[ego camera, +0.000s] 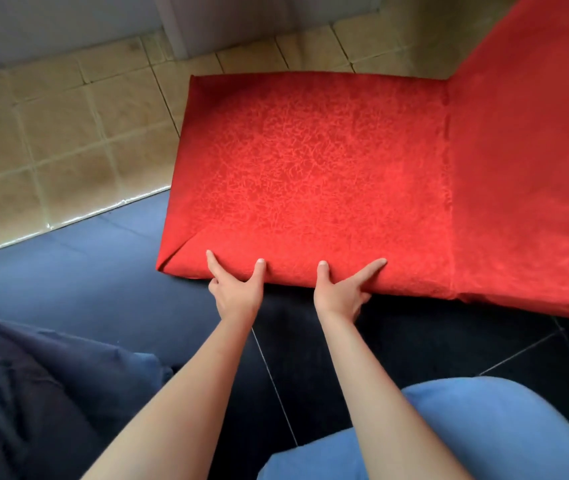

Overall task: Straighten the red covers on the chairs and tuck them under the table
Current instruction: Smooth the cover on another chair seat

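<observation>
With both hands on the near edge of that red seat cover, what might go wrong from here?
1. The left hand and right hand sit close together at the middle of the red cover's near edge, so a pull there may bunch the fabric towards the middle.
2. The diagonal fold at the near-left corner could come undone or stay creased.
3. The seam by the backrest could be dragged askew.

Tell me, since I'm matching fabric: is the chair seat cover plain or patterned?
Patterned: the red seat cover has a tone-on-tone crackle weave, clearest in the head view.
</observation>
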